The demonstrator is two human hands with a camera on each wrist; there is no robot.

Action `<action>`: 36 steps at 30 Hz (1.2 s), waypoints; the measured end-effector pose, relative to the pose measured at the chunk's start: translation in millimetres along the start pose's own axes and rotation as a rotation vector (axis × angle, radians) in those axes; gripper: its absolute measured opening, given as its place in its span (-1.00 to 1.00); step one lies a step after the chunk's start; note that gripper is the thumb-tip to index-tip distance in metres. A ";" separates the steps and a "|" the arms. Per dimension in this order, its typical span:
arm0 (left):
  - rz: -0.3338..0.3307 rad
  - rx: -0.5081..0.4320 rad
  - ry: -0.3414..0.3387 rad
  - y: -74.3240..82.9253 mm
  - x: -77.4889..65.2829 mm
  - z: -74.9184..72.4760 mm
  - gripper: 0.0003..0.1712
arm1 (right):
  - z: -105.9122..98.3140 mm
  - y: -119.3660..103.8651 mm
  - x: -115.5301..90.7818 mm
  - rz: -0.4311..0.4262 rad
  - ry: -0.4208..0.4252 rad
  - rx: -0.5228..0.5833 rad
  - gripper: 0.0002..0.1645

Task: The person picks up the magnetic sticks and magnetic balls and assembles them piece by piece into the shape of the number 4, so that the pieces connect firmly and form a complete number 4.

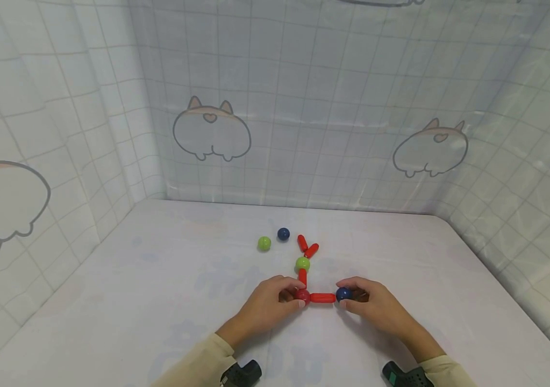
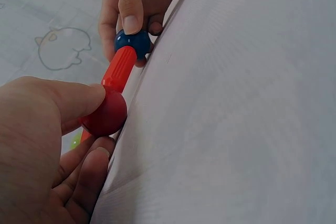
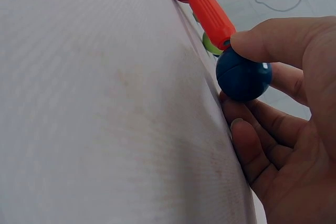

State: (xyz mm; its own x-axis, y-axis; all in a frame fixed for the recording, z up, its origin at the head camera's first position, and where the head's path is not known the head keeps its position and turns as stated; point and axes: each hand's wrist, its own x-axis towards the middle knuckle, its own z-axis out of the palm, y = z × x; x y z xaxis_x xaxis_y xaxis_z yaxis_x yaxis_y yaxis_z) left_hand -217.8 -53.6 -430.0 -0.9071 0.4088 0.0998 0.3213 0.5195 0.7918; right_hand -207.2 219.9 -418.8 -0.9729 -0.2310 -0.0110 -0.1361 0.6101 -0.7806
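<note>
Head view: pinching the red ball (image 1: 305, 296) in the left hand (image 1: 266, 303) and the near blue ball (image 1: 343, 294) in the right hand (image 1: 375, 305), thumb and fingers clamped on each, around mid-width of the desk (image 1: 400, 247). Spanning both balls with a sideways red rod (image 1: 323, 298), seemingly touching at each end; hard to tell whether fixed to the blue. Running on toward the far edge with a second red rod (image 1: 302, 278), up to the near green ball (image 1: 302, 264). Probably partway built, with this bent line done. Apparently leaving unsettled a straighter upper rod (image 1: 302, 243) and a slanted upper rod (image 1: 311, 250), attachment unclear, plus the loose green ball (image 1: 264, 243) and loose blue ball (image 1: 283, 234), toward the far left corner.
</note>
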 end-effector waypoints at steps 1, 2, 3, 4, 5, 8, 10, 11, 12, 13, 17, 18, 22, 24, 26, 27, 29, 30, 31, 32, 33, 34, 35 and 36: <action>-0.001 0.000 0.000 0.0 0.1 0.0 -0.64 | 0.0 0.1 0.0 0.000 0.001 0.000 -0.50; -0.002 0.000 0.000 0.0 0.2 0.1 -0.64 | 0.1 0.1 0.2 0.001 0.001 0.000 -0.50; -0.002 0.000 -0.001 0.0 0.2 0.1 -0.64 | 0.1 0.2 0.3 0.000 0.002 -0.002 -0.50; -0.004 0.000 0.000 0.0 0.3 0.2 -0.64 | 0.1 0.1 0.3 0.000 0.003 -0.003 -0.50; -0.006 0.000 0.000 0.0 0.4 0.3 -0.64 | 0.2 0.1 0.4 0.000 0.004 -0.006 -0.50; -0.006 0.001 0.001 0.4 0.6 0.4 -0.64 | 0.2 -0.3 0.7 -0.002 0.007 -0.014 -0.50; -0.006 0.001 0.000 0.5 0.8 0.3 -0.64 | 0.2 -0.8 0.5 -0.002 0.006 -0.018 -0.51; -0.004 0.000 0.000 0.6 0.8 0.2 -0.64 | 0.3 -1.0 0.5 -0.002 0.005 -0.020 -0.51; -0.003 0.000 -0.001 0.7 0.6 0.1 -0.64 | 0.3 -1.3 0.5 -0.002 0.003 -0.021 -0.51; -0.004 -0.001 -0.002 0.7 0.6 0.0 -0.64 | 0.4 -1.5 0.5 -0.003 0.002 -0.022 -0.52; -0.008 -0.006 -0.005 0.8 0.2 -0.2 -0.65 | 0.7 -2.0 0.4 -0.003 -0.002 -0.020 -0.52; -0.010 -0.007 -0.005 0.8 0.1 -0.2 -0.65 | 0.8 -2.0 0.4 -0.003 -0.003 -0.021 -0.52; -0.012 -0.011 -0.006 1.3 -0.1 -0.1 -0.65 | 0.9 -2.3 0.7 0.003 0.001 -0.020 -0.53; -0.012 -0.008 -0.005 1.4 -0.1 -0.1 -0.65 | 1.1 -2.5 0.8 0.010 0.005 -0.021 -0.53; -0.011 -0.004 -0.005 1.4 0.0 -0.2 -0.65 | 1.3 -3.0 0.8 0.017 0.009 -0.022 -0.53; -0.010 -0.002 -0.005 1.3 -0.1 -0.3 -0.65 | 1.3 -3.2 0.7 0.020 0.010 -0.022 -0.53; -0.006 0.001 -0.002 0.9 0.1 -0.2 -0.64 | 1.4 -3.5 0.6 0.023 0.013 -0.023 -0.53; -0.005 0.002 -0.002 0.7 0.2 -0.2 -0.64 | 1.4 -3.6 0.6 0.024 0.012 -0.023 -0.53; -0.003 0.002 -0.002 0.4 0.2 -0.2 -0.64 | 1.4 -3.6 0.6 0.024 0.012 -0.024 -0.53; -0.002 0.002 -0.002 0.1 0.2 -0.2 -0.64 | 1.5 -3.8 0.5 0.024 0.013 -0.024 -0.53; -0.001 0.003 -0.001 0.0 0.2 -0.2 -0.64 | 1.6 -3.9 0.6 0.026 0.015 -0.025 -0.54; 0.000 0.003 -0.001 -0.2 0.4 -0.3 -0.64 | 1.7 -4.0 0.6 0.028 0.017 -0.026 -0.54; 0.000 0.003 -0.002 -0.5 0.4 -0.3 -0.64 | 2.0 -4.0 0.7 0.030 0.020 -0.025 -0.55; 0.001 0.004 -0.002 -0.7 0.5 -0.3 -0.64 | 2.3 -4.2 0.7 0.037 0.023 -0.024 -0.56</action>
State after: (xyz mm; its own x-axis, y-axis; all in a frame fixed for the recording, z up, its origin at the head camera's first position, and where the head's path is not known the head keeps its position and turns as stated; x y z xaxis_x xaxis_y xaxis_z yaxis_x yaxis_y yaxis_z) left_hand -218.6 -53.9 -430.3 -0.9063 0.4108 0.0997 0.3233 0.5217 0.7895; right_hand -206.9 215.5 -416.9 -0.9813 -0.1908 -0.0247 -0.1044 0.6357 -0.7649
